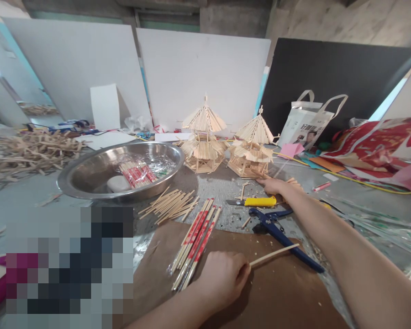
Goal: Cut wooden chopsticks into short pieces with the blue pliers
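Observation:
My left hand (226, 276) is closed on one end of a thin wooden stick (276, 255) above the brown sheet (277, 292). Wrapped chopsticks (200, 240) with red labels lie beside it. My right hand (269, 183) reaches to the base of the smaller stick pagoda (250, 160), its fingers stretched out at the lower edge; whether they touch it is unclear. A taller stick pagoda (204, 141) stands to the left. Between my hands lie a yellow utility knife (259, 202) and a blue cutter tool (281, 235).
Loose sticks (171, 204) lie near a steel basin (119, 195) that holds wrapped packets and a white object. A wood scrap pile (27, 155) is at the far left. At the right are a white bag (303, 125), red packaging (380, 139) and plastic wrappers.

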The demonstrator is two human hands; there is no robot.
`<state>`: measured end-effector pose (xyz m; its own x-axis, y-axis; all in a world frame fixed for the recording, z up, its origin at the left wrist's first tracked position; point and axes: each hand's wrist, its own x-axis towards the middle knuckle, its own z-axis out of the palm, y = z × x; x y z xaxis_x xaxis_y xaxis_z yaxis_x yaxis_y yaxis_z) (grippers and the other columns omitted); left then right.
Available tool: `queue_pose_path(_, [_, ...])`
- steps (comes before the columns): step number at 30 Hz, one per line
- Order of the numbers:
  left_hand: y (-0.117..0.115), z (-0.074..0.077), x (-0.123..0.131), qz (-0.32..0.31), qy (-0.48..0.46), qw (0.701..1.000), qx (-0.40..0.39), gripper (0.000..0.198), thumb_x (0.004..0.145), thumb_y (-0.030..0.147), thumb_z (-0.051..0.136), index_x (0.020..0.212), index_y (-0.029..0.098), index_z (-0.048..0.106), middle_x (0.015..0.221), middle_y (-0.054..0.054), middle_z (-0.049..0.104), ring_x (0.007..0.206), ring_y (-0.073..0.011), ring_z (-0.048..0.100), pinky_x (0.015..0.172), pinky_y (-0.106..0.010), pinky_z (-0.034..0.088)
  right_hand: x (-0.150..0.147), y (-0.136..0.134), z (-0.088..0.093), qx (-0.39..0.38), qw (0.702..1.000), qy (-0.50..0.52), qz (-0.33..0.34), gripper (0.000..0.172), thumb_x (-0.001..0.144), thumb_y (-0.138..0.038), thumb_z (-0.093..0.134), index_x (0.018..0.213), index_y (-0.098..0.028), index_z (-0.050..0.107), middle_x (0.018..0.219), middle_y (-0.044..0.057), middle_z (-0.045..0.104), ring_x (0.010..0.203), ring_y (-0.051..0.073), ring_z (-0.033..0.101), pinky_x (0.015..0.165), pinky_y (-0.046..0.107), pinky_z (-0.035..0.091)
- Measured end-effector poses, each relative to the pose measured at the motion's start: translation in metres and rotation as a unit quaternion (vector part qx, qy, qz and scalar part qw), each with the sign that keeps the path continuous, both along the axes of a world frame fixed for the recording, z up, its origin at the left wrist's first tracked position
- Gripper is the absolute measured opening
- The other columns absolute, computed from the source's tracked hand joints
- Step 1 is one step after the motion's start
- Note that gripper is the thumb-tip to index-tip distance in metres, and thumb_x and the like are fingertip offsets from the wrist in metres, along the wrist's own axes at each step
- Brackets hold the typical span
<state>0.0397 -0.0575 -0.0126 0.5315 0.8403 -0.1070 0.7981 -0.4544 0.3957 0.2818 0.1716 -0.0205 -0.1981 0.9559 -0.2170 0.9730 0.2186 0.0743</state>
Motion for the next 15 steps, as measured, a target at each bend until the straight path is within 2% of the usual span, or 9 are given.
queue_pose_path(4, [-0.0001, 0.0011, 0.0002, -0.001, 0.001, 1.0, 0.004, 0.037, 0.081, 0.038, 0.026, 0.075, 0.019, 0.058, 0.072, -0.004, 0.061, 0.065, -0.0142, 0.054, 0.055, -0.022, 0.035, -0.0026, 0.0064, 0.0, -0.041, 0.998, -0.035, -0.03, 0.07, 0.062, -0.014, 0.047, 0.126, -0.033, 0.027, 0.119, 0.004, 0.047, 0.092, 0.026, 0.054, 0.069, 0.034, 0.045])
queue_pose_path(9, [-0.0006, 0.0023, 0.0009, 0.005, 0.005, 1.0, -0.004, 0.038, 0.081, 0.038, 0.026, 0.075, 0.018, 0.058, 0.073, -0.004, 0.061, 0.064, -0.0135, 0.054, 0.056, -0.022, 0.035, -0.0045, 0.0053, 0.0031, -0.051, 0.997, -0.051, -0.037, 0.071, 0.063, -0.015, 0.046, 0.127, -0.034, 0.022, 0.128, 0.003, 0.037, 0.101, 0.025, 0.049, 0.075, 0.036, 0.043])
queue_pose_path(15, [-0.0005, 0.0044, 0.0006, 0.007, 0.011, 1.0, -0.012, 0.038, 0.081, 0.038, 0.026, 0.075, 0.018, 0.058, 0.073, -0.004, 0.062, 0.065, -0.0141, 0.055, 0.056, -0.022, 0.034, -0.0041, 0.0044, 0.0042, -0.056, 0.997, -0.046, -0.029, 0.071, 0.064, -0.014, 0.045, 0.127, -0.034, 0.022, 0.128, 0.003, 0.037, 0.099, 0.022, 0.051, 0.074, 0.032, 0.043])
